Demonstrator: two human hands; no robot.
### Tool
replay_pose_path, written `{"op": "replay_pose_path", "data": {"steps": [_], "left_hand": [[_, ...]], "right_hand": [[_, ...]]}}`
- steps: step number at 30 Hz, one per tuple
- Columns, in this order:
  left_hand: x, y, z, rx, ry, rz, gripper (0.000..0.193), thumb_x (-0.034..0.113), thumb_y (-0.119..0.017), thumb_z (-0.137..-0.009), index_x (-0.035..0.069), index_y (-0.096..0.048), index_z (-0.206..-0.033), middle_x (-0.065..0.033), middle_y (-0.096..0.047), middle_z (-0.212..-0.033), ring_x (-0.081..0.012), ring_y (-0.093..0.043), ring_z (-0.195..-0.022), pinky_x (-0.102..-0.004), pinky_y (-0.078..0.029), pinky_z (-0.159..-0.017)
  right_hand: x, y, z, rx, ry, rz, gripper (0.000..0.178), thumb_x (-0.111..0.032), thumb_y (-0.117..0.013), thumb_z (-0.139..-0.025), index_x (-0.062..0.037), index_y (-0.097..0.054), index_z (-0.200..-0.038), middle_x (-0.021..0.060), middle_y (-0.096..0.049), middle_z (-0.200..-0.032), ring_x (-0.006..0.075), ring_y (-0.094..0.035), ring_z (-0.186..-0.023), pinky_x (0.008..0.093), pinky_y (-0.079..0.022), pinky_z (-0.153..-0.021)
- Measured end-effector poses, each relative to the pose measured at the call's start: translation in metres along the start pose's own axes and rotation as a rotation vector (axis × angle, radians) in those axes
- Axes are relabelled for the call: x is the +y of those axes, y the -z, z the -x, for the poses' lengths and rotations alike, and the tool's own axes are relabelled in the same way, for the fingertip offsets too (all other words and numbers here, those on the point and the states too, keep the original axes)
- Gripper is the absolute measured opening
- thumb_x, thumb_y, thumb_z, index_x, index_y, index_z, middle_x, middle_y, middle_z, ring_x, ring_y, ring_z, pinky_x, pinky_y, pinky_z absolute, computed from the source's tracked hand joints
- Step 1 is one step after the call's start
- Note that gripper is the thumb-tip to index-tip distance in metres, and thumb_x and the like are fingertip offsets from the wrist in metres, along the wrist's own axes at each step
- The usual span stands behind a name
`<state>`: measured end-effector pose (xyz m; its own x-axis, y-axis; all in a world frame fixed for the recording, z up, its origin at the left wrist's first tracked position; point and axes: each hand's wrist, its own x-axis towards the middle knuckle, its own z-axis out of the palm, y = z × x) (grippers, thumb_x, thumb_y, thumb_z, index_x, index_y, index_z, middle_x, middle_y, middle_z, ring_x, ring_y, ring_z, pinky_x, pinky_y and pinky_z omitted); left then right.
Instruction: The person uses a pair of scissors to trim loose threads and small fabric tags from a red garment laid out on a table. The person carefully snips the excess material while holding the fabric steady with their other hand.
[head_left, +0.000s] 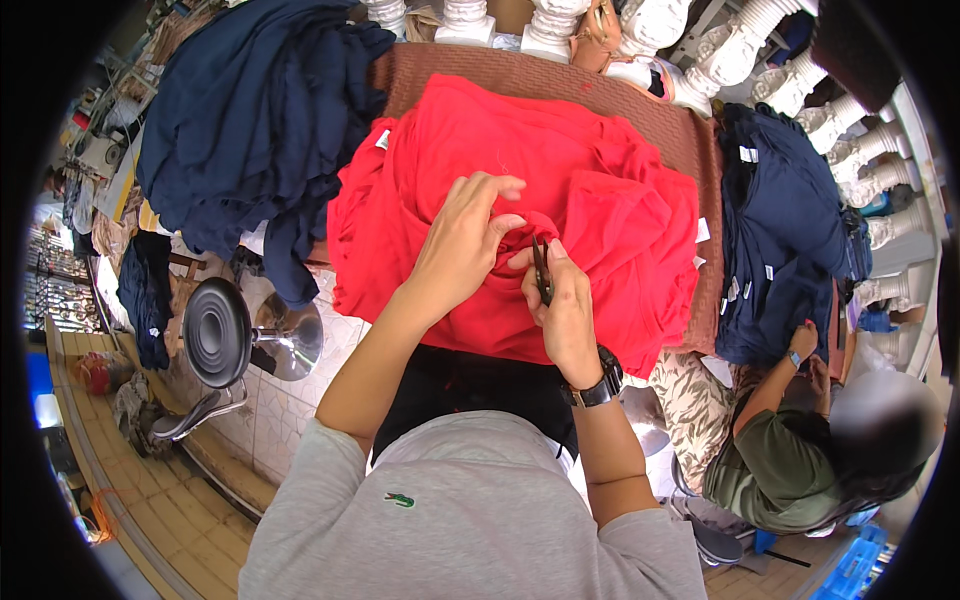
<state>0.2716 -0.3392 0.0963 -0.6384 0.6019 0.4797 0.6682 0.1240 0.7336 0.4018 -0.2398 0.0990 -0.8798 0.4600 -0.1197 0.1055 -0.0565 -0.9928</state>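
Observation:
A heap of red garments [490, 130] lies in front of me on a brown textured cover. In my right hand [568, 310] is a pair of small dark thread snips [543, 272], blades pointing up and away over a bunched red fold. My left hand [462, 238] is over the cloth just left of the snips, its thumb and forefinger apart with nothing visible between them. Its other fingers are partly hidden. Small white labels [383, 140] show at the edges of the red heap.
A large pile of navy garments [260, 110] sits at the left, another navy stack [780, 220] at the right. Beside that stack a co-worker [790, 460] handles the navy cloth. White balusters [550, 25] line the far side. A round black stool [216, 332] stands left.

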Motion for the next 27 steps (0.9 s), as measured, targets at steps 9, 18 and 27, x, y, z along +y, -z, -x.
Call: {"op": "replay_pose_path", "data": {"steps": [9, 18, 27], "left_hand": [[-0.001, -0.003, 0.01, 0.039, 0.031, 0.117, 0.005, -0.004, -0.062, -0.093, -0.001, -0.058, -0.094, -0.0119, -0.06, -0.094, -0.0258, -0.06, -0.082, -0.035, -0.049, -0.076], [0.009, 0.003, 0.021, 0.037, -0.03, 0.053, 0.005, -0.002, -0.062, -0.094, 0.0, -0.058, -0.092, -0.0108, -0.055, -0.099, -0.0255, -0.059, -0.088, -0.035, -0.049, -0.076], [0.017, 0.04, 0.025, -0.166, -0.056, -0.046, 0.007, 0.004, -0.066, -0.093, 0.001, -0.062, -0.088, -0.0088, -0.058, -0.096, -0.0248, -0.057, -0.086, -0.0351, -0.046, -0.081]], "right_hand": [[0.001, 0.003, -0.003, -0.105, -0.127, -0.19, 0.055, -0.04, -0.029, -0.111, 0.0008, -0.064, -0.098, -0.0027, -0.044, -0.063, 0.0061, -0.035, -0.052, 0.0241, -0.028, -0.047], [0.004, -0.006, -0.006, -0.093, -0.128, -0.307, 0.042, -0.035, -0.041, -0.111, -0.0049, -0.059, -0.089, -0.0057, -0.04, -0.066, 0.0039, -0.031, -0.053, 0.0231, -0.026, -0.047], [0.005, 0.018, -0.004, -0.248, -0.164, -0.436, 0.044, -0.042, -0.039, -0.109, -0.0107, -0.046, -0.078, -0.0061, -0.035, -0.06, 0.0045, -0.025, -0.049, 0.0241, -0.019, -0.045]]}}
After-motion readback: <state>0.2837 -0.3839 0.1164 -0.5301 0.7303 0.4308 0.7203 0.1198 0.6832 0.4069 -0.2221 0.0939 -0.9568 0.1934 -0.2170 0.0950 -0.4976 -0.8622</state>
